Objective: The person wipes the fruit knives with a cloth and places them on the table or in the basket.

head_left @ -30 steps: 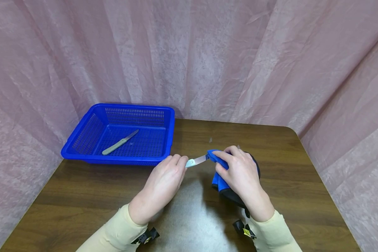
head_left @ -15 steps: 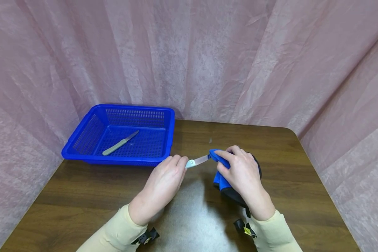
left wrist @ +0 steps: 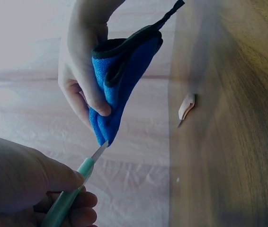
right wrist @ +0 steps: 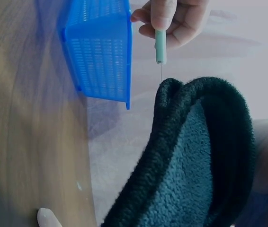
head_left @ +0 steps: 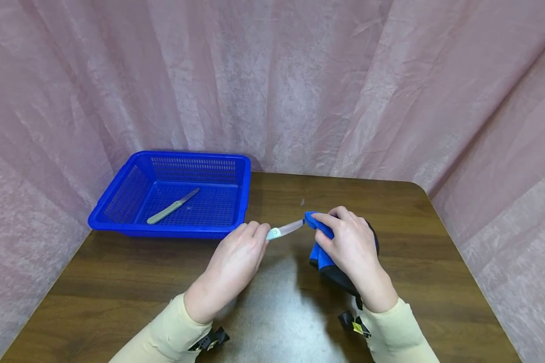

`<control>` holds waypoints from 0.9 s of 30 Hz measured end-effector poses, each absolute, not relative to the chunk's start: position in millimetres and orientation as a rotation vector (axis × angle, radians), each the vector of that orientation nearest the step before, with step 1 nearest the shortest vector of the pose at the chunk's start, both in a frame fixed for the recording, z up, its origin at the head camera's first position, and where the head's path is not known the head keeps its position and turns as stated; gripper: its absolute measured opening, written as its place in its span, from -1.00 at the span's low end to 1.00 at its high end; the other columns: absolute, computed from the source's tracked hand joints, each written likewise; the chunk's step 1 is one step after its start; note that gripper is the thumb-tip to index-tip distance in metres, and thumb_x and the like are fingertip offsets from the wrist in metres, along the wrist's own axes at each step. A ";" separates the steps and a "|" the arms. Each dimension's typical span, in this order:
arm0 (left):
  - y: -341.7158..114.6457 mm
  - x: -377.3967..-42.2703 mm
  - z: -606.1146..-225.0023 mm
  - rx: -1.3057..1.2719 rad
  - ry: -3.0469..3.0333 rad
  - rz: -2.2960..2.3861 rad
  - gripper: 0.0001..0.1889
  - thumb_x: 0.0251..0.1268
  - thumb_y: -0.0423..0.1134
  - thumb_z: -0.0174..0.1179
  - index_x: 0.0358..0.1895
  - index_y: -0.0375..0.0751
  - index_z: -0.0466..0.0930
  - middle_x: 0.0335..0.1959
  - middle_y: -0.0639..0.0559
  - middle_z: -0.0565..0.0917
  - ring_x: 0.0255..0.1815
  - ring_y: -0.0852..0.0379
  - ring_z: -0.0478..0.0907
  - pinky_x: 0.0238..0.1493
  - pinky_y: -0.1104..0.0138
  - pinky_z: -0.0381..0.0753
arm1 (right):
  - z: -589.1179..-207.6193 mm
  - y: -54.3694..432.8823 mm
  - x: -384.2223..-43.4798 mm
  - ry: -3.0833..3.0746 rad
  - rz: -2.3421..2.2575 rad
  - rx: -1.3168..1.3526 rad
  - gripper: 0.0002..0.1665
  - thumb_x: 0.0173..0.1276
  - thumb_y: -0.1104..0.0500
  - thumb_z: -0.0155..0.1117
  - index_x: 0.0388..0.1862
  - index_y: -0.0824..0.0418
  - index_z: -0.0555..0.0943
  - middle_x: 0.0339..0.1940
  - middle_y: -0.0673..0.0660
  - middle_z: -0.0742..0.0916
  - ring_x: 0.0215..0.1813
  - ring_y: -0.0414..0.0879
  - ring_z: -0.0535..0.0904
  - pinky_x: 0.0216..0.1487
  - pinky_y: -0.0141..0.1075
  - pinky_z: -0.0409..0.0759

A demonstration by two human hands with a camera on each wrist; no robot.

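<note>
A dark wood-grain table [head_left: 118, 282] is set against crinkled pink curtain fabric [head_left: 300, 85] hung on all sides. A small knife [head_left: 281, 231] with a pale green handle is gripped by the left hand [head_left: 236, 262], fingers curled tight round the handle, thin metal blade pointed toward the right. A folded blue cloth [head_left: 320, 244] with a black fleecy backing is pinched round the blade tip by the right hand [head_left: 351, 247], thumb and fingers closed on the fold, so the blade is sandwiched in the fabric, judged as held that way for wiping. Both are kept just above the table near its middle. In the left wrist view the blade tip [left wrist: 100, 150] is seen meeting the lower edge of the cloth; in the right wrist view the cloth's thick, fuzzy dark pile fills the frame. A blue perforated plastic basket [head_left: 118, 201], rectangular with slotted walls, is placed at the far left of the table, and a second knife [head_left: 172, 205] of the same kind is lying flat inside it. A small pale scrap [left wrist: 186, 107] is seen on the table, its nature unclear. Cream sleeves [head_left: 163, 333] are worn.
</note>
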State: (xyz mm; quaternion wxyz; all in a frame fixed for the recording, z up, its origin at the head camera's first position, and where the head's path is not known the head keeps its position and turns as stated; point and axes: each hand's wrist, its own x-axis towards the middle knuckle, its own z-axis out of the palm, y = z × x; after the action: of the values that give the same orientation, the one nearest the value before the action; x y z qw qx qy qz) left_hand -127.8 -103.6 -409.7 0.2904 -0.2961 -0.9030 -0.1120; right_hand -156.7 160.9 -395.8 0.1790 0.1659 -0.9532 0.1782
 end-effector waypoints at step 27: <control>-103.8 -129.6 -409.4 -0.772 -2.428 -0.309 -0.77 0.36 -0.42 0.50 -0.08 -0.30 0.61 -0.37 -0.04 0.57 -0.42 -0.03 0.53 -0.42 0.20 0.55 | -389.0 143.2 -143.5 -2.608 0.486 0.596 -0.56 0.38 0.13 0.51 0.24 -0.04 0.86 0.02 0.16 0.79 -0.01 0.15 0.75 0.23 0.13 0.64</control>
State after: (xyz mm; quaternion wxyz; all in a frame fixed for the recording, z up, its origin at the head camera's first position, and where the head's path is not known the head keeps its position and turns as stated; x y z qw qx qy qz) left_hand -129.6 -103.8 -409.4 0.2836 -0.2883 -0.9073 -0.1153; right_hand -143.5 143.2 -389.0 0.2099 0.2145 -0.9378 0.1747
